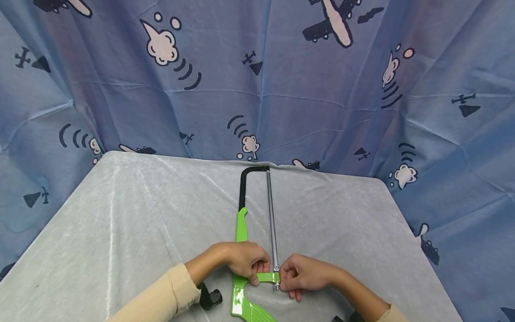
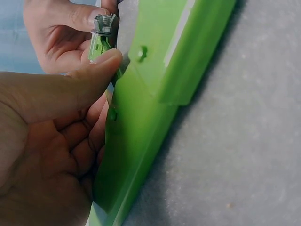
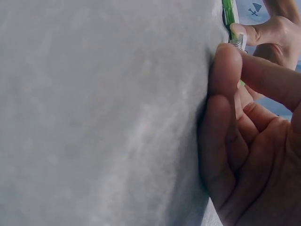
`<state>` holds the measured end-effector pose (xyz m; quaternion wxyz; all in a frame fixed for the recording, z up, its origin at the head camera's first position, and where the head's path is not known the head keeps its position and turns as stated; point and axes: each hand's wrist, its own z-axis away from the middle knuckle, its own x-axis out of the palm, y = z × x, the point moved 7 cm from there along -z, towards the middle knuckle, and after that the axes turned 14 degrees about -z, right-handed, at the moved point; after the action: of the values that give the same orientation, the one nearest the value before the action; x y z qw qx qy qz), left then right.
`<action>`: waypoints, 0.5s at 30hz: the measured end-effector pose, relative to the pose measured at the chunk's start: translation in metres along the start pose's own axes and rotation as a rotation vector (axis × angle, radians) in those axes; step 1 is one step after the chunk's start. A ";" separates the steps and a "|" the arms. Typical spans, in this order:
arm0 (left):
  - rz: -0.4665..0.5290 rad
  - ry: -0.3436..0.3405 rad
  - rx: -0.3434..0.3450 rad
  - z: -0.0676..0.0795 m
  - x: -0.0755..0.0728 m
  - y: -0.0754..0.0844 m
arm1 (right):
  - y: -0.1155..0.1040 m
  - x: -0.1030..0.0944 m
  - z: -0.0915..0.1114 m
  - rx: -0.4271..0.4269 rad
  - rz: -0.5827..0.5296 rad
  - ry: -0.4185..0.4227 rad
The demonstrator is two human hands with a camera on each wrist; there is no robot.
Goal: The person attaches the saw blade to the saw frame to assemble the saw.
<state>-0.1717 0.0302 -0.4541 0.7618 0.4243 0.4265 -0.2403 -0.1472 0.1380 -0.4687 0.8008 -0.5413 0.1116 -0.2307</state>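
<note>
A hacksaw (image 1: 238, 302) with a green handle and black front frame (image 1: 243, 188) lies on the cloth-covered table, its far end at the table's back edge. Its blade (image 1: 272, 219) runs lengthwise along the right side. My left hand (image 1: 246, 259) reaches over the frame and pinches the short green arm (image 1: 266, 277) between thumb and fingers. At that arm's outer end, a small metal tension nut (image 2: 104, 23) sticks out. My right hand (image 1: 307, 273) has curled fingers there, with thumb and fingertip at the nut. In the right wrist view, its fingers (image 3: 225, 70) partly cover the nut.
Grey cloth (image 1: 161, 214) covers the table, slightly creased. Behind it and at both sides hangs a blue curtain (image 1: 217, 67) printed with planes and clouds. A black wrist mount (image 1: 210, 297) shows by the left sleeve (image 1: 161, 293).
</note>
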 end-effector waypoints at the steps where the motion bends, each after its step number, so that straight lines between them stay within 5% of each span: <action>1: 0.000 0.000 0.000 0.000 0.000 0.000 | 0.000 0.000 0.000 0.000 -0.002 0.000; 8: -0.001 0.003 0.008 0.001 0.000 0.001 | -0.004 0.002 0.000 -0.006 0.047 0.013; 15: 0.007 0.004 0.008 0.001 -0.001 0.001 | -0.006 0.000 -0.003 0.025 0.158 0.137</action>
<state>-0.1709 0.0297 -0.4525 0.7602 0.4293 0.4253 -0.2385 -0.1498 0.1333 -0.4644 0.8136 -0.5038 0.2056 -0.2046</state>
